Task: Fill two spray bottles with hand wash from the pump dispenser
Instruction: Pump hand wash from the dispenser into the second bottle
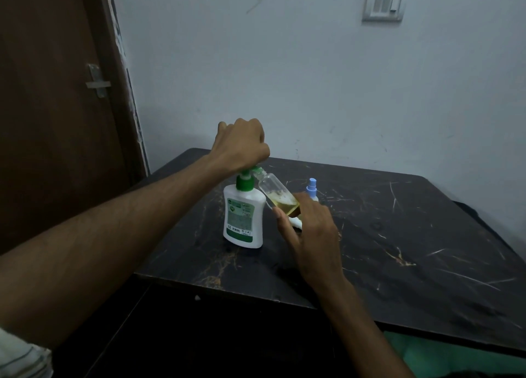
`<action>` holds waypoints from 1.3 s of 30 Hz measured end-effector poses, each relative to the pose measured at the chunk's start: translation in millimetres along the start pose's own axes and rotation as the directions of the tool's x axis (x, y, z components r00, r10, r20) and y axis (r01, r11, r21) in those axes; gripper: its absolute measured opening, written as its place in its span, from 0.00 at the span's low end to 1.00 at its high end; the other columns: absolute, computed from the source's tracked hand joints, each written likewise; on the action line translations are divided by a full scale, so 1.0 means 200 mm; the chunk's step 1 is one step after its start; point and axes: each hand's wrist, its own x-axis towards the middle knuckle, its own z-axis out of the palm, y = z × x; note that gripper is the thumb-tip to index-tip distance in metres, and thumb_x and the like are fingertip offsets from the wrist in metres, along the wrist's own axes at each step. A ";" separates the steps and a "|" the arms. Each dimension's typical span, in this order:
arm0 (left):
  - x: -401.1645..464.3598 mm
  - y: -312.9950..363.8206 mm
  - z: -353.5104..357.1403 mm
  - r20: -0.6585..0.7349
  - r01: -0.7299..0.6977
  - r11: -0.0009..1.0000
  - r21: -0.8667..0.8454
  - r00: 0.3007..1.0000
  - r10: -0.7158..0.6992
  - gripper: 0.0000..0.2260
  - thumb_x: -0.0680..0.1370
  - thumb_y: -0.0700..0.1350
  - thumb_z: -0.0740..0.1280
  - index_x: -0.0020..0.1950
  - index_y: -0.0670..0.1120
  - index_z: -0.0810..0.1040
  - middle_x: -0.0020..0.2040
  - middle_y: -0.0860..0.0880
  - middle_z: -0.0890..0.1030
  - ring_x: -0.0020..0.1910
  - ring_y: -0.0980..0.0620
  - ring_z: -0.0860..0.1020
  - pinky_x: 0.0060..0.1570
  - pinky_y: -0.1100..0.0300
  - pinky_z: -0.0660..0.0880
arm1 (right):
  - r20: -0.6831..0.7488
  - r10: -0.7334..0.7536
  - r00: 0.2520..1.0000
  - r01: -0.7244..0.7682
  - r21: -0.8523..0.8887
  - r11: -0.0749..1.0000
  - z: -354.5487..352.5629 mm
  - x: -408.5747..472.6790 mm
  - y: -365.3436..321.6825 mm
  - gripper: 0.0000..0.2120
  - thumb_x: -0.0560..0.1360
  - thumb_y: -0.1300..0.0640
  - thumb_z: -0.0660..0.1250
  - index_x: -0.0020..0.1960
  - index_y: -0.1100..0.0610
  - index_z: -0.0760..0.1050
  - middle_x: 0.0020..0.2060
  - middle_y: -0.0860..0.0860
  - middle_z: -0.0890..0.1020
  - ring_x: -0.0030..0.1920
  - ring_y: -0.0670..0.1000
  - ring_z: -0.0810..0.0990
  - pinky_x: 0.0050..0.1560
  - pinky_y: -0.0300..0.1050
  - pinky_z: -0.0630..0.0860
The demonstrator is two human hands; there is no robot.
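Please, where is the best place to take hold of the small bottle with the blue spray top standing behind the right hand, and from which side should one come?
Probably its body just under the blue spray top, coming from the right or above. The bottle with the blue spray top stands upright; its lower part is hidden behind the right hand, and the pump dispenser and tilted clear bottle crowd its left.

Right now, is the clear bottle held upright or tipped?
Tipped: the clear bottle leans with its open neck at the pump spout, yellow liquid pooled in its lower end.
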 end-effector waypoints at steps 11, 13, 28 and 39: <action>0.01 0.00 0.00 -0.002 -0.002 1.000 0.005 1.000 0.002 0.06 0.73 0.44 0.67 0.43 0.46 0.83 0.40 0.48 0.84 0.41 0.46 0.80 0.60 0.44 0.69 | 0.010 0.011 1.000 -0.011 0.007 1.000 0.00 0.00 0.00 0.19 0.82 0.41 0.62 0.61 0.55 0.77 0.48 0.50 0.80 0.45 0.45 0.71 0.45 0.41 0.69; 0.02 0.00 -0.01 -0.014 -0.009 1.000 0.003 1.000 0.009 0.06 0.72 0.45 0.67 0.43 0.45 0.83 0.40 0.48 0.84 0.41 0.45 0.81 0.59 0.44 0.68 | 0.008 0.012 1.000 -0.012 0.015 1.000 0.00 0.00 0.00 0.19 0.82 0.41 0.62 0.61 0.55 0.77 0.48 0.50 0.80 0.45 0.46 0.72 0.45 0.42 0.71; 0.01 0.01 0.00 0.008 0.017 1.000 -0.022 1.000 -0.016 0.11 0.69 0.46 0.63 0.42 0.44 0.84 0.41 0.47 0.86 0.41 0.43 0.81 0.57 0.45 0.70 | -0.007 -0.004 1.000 0.004 0.007 1.000 -0.01 0.01 -0.01 0.17 0.81 0.43 0.64 0.59 0.55 0.77 0.47 0.48 0.80 0.45 0.44 0.71 0.46 0.39 0.66; 0.01 0.00 0.00 0.007 0.006 1.000 -0.022 1.000 -0.006 0.08 0.72 0.44 0.65 0.42 0.45 0.84 0.40 0.48 0.85 0.40 0.45 0.81 0.60 0.44 0.72 | 0.007 0.000 1.000 0.000 -0.002 1.000 -0.01 0.00 -0.01 0.18 0.81 0.42 0.64 0.61 0.56 0.77 0.49 0.49 0.81 0.47 0.44 0.72 0.47 0.39 0.67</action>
